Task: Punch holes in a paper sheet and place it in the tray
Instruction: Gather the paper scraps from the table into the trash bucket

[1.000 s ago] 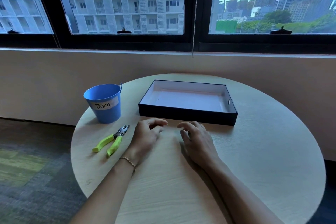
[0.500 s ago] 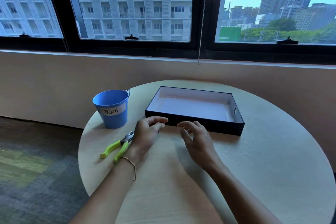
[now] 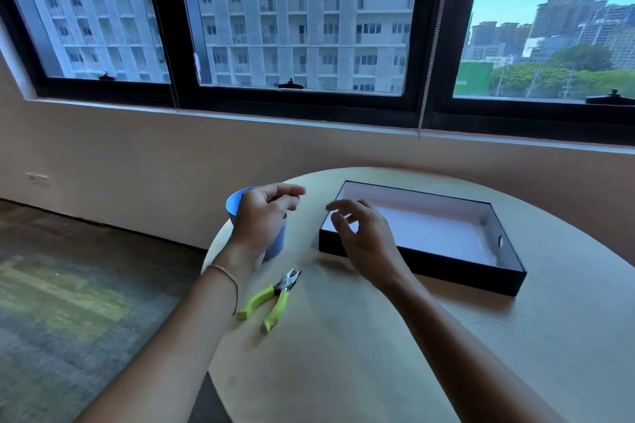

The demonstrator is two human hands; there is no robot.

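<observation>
Paper not seen as a loose sheet; only white floor inside black tray (image 3: 429,264), lying on right part of round table (image 3: 395,354). Punch (image 3: 271,295) with green handles flat on wood, near left edge, untouched. Left hand (image 3: 264,216) raised before blue bucket (image 3: 237,206), fingers loosely curled, holding nothing. Right hand (image 3: 364,233) raised over near corner of tray, fingers spread, empty. Beyond: beige wall, black-framed window (image 3: 302,103), grey-green carpet (image 3: 68,302).
</observation>
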